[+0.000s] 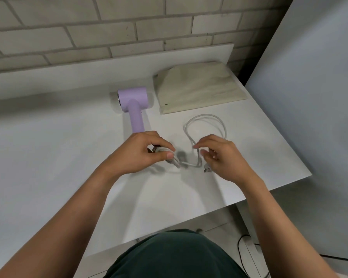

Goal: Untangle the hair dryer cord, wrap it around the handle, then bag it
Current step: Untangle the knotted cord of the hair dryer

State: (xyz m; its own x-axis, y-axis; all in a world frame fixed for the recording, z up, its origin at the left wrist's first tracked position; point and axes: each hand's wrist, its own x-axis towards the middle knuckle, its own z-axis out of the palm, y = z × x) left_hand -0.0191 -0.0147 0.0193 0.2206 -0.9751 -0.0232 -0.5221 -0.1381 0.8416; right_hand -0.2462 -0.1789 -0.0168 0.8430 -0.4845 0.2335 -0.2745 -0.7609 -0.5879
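A lilac hair dryer [134,103] lies on the white table [48,157], its handle pointing towards me. Its white cord [207,119] forms a loop to the right of the handle. My left hand [143,152] grips a bunch of cord coils just below the handle's end. My right hand [219,155] pinches the cord near the plug [206,170], whose pins stick out under the hand. A short stretch of cord runs between the two hands. A beige cloth bag [199,87] lies flat behind the cord loop.
A brick wall stands behind the table. A pale grey panel [309,97] rises at the right, close to the table's right edge. A black cable [241,251] lies on the floor below the table's near right corner.
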